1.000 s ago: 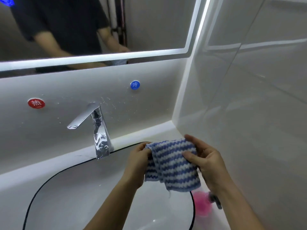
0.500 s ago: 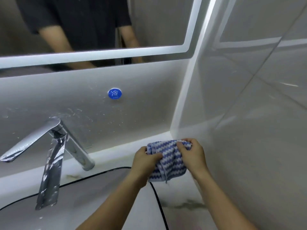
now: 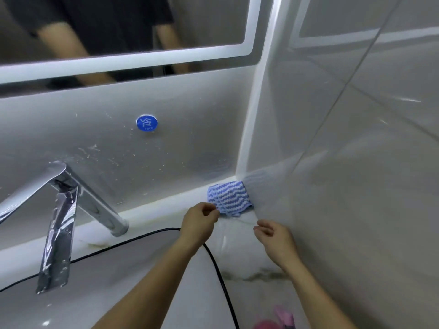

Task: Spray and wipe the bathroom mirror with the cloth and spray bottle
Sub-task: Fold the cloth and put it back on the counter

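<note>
Mirror [image 3: 118, 32]: along the top, reflecting you.
Tap [image 3: 71, 198]: chrome, left, over the basin [image 3: 118, 293].
Cloth [image 3: 228, 195]: striped blue-white, bunched in the counter's [image 3: 237, 245] back right corner, against the side wall [image 3: 356, 162].
Left hand [image 3: 200, 222]: your fingers loosely curled, empty, just beside the cloth.
Right hand [image 3: 273, 236]: slack, empty, near the cloth.
Bottle [image 3: 283, 315]: pink, blurred, bottom edge.
</note>
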Demonstrator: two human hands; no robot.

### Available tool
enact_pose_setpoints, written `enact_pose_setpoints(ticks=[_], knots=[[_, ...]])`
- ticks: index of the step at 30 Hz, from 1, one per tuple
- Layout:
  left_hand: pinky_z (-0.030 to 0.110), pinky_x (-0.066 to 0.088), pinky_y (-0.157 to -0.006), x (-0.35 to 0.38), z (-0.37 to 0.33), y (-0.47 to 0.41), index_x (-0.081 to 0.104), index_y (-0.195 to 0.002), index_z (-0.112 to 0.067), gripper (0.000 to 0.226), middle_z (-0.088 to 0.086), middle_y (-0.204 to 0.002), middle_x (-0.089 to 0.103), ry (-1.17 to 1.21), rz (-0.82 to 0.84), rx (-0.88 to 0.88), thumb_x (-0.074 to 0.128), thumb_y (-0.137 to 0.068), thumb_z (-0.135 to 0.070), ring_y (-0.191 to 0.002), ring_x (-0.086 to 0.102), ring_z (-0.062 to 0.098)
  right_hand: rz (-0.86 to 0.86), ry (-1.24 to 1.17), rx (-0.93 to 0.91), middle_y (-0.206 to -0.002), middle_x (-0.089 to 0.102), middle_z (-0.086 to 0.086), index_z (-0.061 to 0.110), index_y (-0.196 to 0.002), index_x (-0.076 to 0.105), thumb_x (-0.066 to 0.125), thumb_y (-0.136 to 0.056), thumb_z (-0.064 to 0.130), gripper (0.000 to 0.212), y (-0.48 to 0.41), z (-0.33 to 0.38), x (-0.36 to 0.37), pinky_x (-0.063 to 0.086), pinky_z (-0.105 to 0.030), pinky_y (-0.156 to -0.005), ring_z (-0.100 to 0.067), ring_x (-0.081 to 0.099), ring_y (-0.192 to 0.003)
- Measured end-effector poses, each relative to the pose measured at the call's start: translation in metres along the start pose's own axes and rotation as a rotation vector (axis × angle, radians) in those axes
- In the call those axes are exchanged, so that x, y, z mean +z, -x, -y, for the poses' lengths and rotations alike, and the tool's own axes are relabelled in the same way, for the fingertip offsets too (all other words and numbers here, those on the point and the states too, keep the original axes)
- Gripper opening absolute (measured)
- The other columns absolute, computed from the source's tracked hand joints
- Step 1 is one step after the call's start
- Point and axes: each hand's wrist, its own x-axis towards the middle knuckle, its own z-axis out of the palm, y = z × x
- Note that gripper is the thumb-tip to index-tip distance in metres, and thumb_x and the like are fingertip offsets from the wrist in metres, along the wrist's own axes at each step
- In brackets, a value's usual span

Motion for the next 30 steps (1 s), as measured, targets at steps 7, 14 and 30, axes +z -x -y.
enact_pose_setpoints(ticks=[7, 14, 30], knots=[[0.029, 0.05, -0.067, -0.022, 0.019, 0.063, 0.061, -0.081, -0.015, 0.017, 0.008, -0.084, 0.069, 0.114, 0.007, 0.13, 0.049, -0.089, -0.006, -0.071, 0.064, 0.017, 0.169, 0.113, 0.121, -0.107, 0.066, -0.005, 0.02, -0.1, 0.061, 0.034, -0.084, -0.013, 0.046, 0.123, -0.083, -0.055, 0.048, -0.026, -0.081, -0.017, 0.063, -0.099], [0.022, 0.046, -0.06, -0.022, 0.039, 0.101, 0.063, -0.084, -0.014, 0.016, 0.006, -0.086, 0.07, 0.076, 0.124, 0.163, 0.049, -0.089, -0.007, -0.069, 0.065, 0.011, 0.289, 0.244, 0.085, -0.117, 0.051, 0.029, 0.065, -0.111, 0.033, 0.079, -0.05, 0.025, 0.086, 0.2, -0.122, -0.024, 0.046, -0.006, -0.068, 0.008, 0.051, -0.104], [0.034, 0.052, -0.077, -0.022, 0.03, 0.087, 0.062, -0.089, -0.023, 0.014, -0.001, -0.089, 0.071, -0.026, 0.108, 0.147, 0.052, -0.088, -0.014, -0.081, 0.066, 0.014, -0.168, 0.176, -0.152, -0.09, 0.057, 0.011, 0.031, -0.115, 0.056, 0.055, -0.079, 0.052, 0.041, 0.073, -0.017, 0.011, 0.041, -0.025, -0.059, -0.015, 0.058, -0.083]])
